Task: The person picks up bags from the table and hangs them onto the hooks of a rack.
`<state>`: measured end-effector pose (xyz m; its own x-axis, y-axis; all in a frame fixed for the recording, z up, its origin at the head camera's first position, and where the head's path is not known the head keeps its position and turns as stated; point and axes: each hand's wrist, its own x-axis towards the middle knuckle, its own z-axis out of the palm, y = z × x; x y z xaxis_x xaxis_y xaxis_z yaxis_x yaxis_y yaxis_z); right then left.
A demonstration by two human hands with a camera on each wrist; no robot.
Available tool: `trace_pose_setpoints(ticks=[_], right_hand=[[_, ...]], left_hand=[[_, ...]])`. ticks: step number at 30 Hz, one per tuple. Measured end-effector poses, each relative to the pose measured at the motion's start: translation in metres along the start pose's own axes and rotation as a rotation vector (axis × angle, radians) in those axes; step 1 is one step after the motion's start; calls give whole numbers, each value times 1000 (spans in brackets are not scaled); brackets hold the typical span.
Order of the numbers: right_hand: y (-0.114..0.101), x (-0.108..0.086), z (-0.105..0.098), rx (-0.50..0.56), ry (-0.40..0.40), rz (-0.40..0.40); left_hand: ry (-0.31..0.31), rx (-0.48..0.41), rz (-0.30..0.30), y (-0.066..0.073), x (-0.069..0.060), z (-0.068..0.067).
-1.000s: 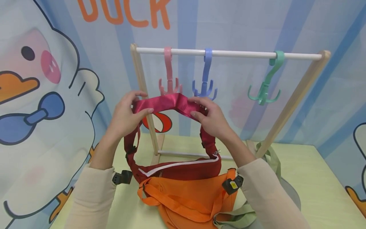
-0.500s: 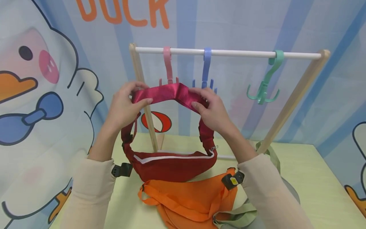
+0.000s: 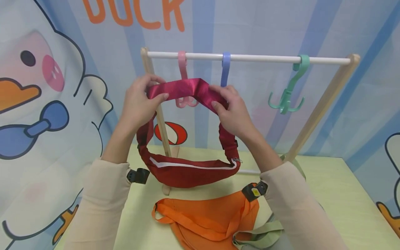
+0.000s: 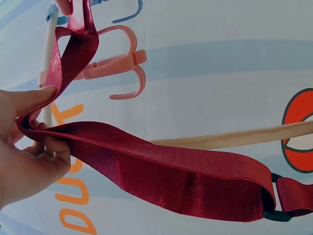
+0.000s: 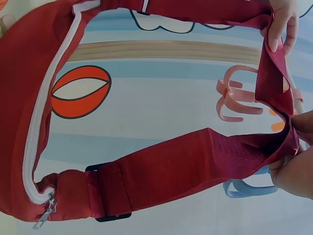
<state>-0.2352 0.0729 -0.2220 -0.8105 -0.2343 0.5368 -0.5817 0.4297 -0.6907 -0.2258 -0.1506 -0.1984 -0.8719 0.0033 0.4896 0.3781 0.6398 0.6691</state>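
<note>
L hand (image 3: 137, 102) & R hand (image 3: 234, 111) pinch red strap (image 3: 179, 89) b/w thumb & fingers, well apart, prob. so it spreads wide w/ bag (image 3: 190, 176) hanging below.

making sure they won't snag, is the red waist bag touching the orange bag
Apart: the head view shows a strip of pale green tabletop between the red waist bag and the orange bag.
</note>
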Motion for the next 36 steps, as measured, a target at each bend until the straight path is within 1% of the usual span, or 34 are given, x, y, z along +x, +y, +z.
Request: trace_pose_setpoints(ticks=[7,12,18,24,31,36], right_hand=[[-2,3,-1,-22,9,25],[-5,4,1,-27,16,44],[-8,4,2,-54,28,47],[-9,4,3,-72,44,62],[-7,4,5,-58,41,69],[-6,4,5,-63,50,54]], left_hand=[[41,3,14,4,7,4],[81,-6,25,3,10,8],[122,-10,58,1,12,13],[149,-10,81,1,12,17],[150,-10,76,-3,12,21],[162,-4,90,-4,13,22]])
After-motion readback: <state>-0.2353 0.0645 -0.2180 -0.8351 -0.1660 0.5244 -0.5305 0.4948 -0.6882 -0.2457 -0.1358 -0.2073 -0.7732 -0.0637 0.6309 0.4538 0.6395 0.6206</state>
